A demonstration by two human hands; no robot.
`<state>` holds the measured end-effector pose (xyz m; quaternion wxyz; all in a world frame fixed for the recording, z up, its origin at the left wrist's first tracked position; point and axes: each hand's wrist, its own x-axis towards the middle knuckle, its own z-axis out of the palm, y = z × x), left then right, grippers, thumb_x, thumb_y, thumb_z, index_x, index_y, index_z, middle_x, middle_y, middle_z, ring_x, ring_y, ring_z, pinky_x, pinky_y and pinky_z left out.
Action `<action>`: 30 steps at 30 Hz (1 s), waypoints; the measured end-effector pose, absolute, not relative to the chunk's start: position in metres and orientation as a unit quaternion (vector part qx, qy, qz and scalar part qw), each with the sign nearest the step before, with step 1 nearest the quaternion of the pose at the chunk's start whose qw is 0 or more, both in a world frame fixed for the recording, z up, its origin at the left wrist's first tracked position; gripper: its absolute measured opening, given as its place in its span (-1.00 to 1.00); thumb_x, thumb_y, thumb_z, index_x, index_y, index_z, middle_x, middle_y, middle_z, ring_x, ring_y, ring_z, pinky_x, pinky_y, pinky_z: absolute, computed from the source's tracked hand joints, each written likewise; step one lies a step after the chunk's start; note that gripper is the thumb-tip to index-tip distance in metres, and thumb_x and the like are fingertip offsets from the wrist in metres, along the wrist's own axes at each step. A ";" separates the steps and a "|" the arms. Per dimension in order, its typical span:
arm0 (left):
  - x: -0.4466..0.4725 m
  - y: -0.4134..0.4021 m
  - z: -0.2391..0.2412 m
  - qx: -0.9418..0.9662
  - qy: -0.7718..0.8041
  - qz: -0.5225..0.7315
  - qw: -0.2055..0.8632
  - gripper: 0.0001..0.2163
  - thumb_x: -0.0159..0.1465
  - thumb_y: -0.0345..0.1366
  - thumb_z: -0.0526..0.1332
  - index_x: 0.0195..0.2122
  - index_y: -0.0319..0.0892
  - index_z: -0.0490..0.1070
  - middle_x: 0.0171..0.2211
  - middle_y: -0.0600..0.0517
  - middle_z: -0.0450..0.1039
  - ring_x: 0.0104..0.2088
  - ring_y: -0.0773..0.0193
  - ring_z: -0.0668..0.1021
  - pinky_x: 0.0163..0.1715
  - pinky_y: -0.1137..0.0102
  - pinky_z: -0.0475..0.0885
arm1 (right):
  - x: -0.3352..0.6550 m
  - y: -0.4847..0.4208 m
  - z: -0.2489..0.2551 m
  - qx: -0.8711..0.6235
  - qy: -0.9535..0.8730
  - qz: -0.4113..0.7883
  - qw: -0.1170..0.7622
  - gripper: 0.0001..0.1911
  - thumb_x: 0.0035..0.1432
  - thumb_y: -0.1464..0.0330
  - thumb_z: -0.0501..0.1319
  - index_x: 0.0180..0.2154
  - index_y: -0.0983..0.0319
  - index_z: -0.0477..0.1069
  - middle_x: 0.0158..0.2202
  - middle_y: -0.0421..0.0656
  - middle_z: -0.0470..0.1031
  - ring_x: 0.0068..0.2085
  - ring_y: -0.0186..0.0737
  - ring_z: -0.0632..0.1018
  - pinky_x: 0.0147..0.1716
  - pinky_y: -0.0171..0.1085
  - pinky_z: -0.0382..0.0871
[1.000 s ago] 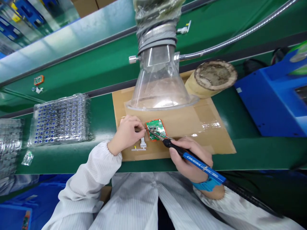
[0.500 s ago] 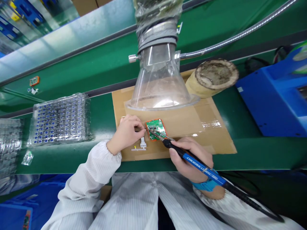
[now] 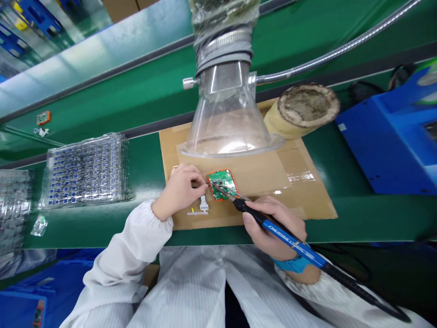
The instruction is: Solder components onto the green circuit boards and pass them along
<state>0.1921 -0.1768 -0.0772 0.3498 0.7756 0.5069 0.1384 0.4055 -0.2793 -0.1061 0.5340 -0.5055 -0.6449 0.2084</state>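
A small green circuit board (image 3: 223, 183) with an orange rim lies on a sheet of cardboard (image 3: 300, 182). My right hand (image 3: 273, 228) is wrapped round a blue and black soldering iron (image 3: 280, 232), whose metal tip rests on the board's left part. My left hand (image 3: 180, 189) is closed in a pinch at the board's left edge; what it pinches is too small to make out. A small white part (image 3: 204, 205) lies on the cardboard just below that hand.
A clear fume-extraction hood (image 3: 227, 114) hangs right behind the board. A dirty sponge roll (image 3: 303, 111) lies at the back right, a blue machine (image 3: 392, 136) at the far right. Clear trays of small blue parts (image 3: 87, 171) sit on the left. Another board (image 3: 43, 117) rides the green belt.
The board on the far belt has drifted left. The soldering iron's handle has shifted slightly; both hands stay at the board.
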 end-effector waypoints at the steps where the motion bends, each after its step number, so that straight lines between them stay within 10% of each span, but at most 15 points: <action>1: 0.192 -0.177 -0.077 0.775 0.507 0.139 0.350 -0.79 0.20 -0.47 0.35 -0.56 -0.17 0.45 -0.33 0.04 0.57 -0.20 0.16 0.48 -0.02 0.16 0.31 | 0.406 -0.279 -0.106 -0.503 -0.646 0.205 0.536 -0.68 0.14 0.45 0.34 -0.07 0.01 0.51 -0.38 -0.20 0.57 -0.42 -0.11 0.58 -0.41 -0.09 0.51; 30: 0.192 -0.177 -0.076 0.779 0.513 0.124 0.338 -0.80 0.21 -0.45 0.34 -0.55 -0.17 0.44 -0.32 0.06 0.56 -0.19 0.17 0.48 0.02 0.13 0.34 | 0.421 -0.279 -0.116 -0.585 -0.545 0.167 0.576 -0.91 0.20 0.33 0.35 -0.22 0.15 0.56 -0.32 -0.13 0.62 -0.31 -0.12 0.66 -0.33 -0.16 0.55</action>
